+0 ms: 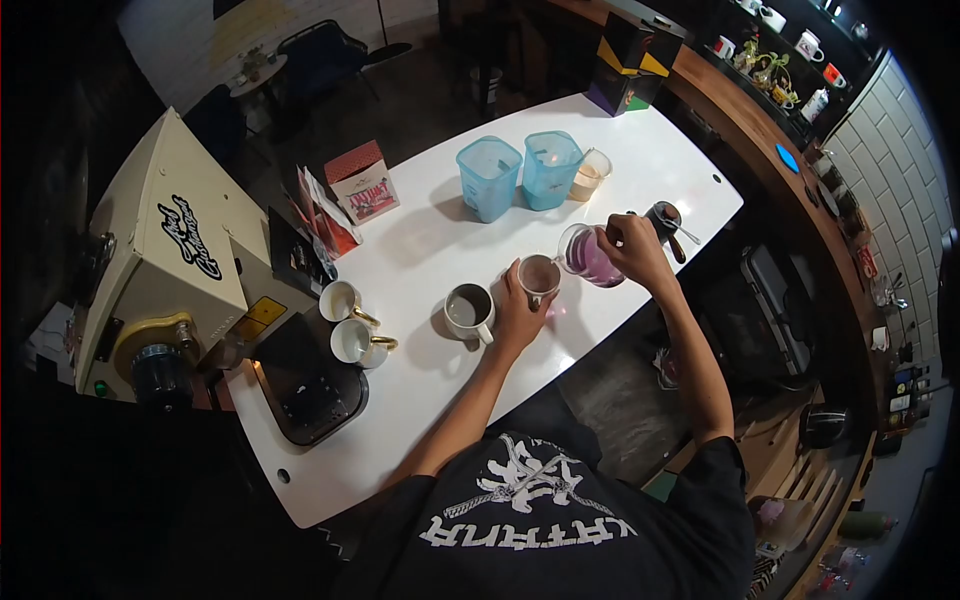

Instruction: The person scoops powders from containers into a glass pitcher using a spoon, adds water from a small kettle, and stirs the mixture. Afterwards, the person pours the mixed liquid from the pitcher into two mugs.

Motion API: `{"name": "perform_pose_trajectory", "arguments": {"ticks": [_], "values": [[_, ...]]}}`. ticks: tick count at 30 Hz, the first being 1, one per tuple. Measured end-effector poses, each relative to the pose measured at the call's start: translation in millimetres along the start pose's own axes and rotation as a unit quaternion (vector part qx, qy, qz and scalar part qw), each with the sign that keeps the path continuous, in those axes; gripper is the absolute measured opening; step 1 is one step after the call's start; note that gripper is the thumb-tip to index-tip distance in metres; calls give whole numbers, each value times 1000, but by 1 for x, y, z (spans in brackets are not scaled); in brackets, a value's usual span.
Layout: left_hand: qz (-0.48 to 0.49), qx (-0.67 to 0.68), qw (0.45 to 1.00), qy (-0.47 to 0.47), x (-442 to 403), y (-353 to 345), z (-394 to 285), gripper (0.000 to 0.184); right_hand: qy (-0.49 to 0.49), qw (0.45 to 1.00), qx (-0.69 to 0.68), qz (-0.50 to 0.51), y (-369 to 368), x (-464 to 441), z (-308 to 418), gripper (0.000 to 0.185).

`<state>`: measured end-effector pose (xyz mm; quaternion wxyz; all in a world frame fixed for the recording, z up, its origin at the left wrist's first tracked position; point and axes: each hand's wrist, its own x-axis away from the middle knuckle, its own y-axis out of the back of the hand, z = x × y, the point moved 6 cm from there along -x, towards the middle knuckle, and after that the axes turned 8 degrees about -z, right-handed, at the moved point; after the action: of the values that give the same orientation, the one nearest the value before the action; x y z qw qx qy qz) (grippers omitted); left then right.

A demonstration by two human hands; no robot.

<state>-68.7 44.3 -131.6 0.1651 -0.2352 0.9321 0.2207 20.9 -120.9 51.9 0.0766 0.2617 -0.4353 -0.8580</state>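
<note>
My left hand [521, 316] is wrapped round a small cup [540, 275] on the white table, its fingers along the near and left sides. My right hand [640, 250] grips a clear glass jug [590, 257] holding purple liquid. The jug is tilted, its lip close to the cup's rim; I cannot make out a stream between them. A white mug [469, 311] with a dark inside stands just left of my left hand. Beyond the jug are two translucent blue containers [489, 178] and a small glass beaker [592, 174].
Two gold-handled cups [353, 343] stand by a black tray [308, 385] and a cream machine [160, 260] at left. A red-and-white box [362, 184] is farther back. A dark-handled tool [664, 222] lies right of the jug. A black box [633, 65] sits at the far corner.
</note>
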Motion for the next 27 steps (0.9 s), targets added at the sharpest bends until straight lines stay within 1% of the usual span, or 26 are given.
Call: {"name": "perform_pose_trajectory", "arguments": {"ticks": [2, 6, 9, 11, 23, 25, 27], "values": [[4, 4, 1000, 4, 1, -1, 0, 92, 15, 1000, -2, -9, 5, -1, 4, 31], [6, -15, 1000, 8, 0, -1, 0, 92, 3, 1000, -2, -4, 13, -4, 8, 31], [7, -20, 1000, 8, 1, -1, 1, 91, 15, 1000, 1, -12, 15, -5, 9, 31], [10, -26, 1000, 13, 0, -1, 0, 91, 46, 998, -25, -43, 17, -5, 11, 36], [6, -20, 1000, 11, -1, 1, -3, 91, 62, 997, -23, -44, 15, -7, 15, 35], [18, -9, 999, 40, 0, 0, -1, 91, 55, 997, -27, -44, 14, -5, 15, 35], [15, -8, 999, 38, 0, 1, -3, 91, 52, 997, -30, -44, 14, -5, 15, 35]]}}
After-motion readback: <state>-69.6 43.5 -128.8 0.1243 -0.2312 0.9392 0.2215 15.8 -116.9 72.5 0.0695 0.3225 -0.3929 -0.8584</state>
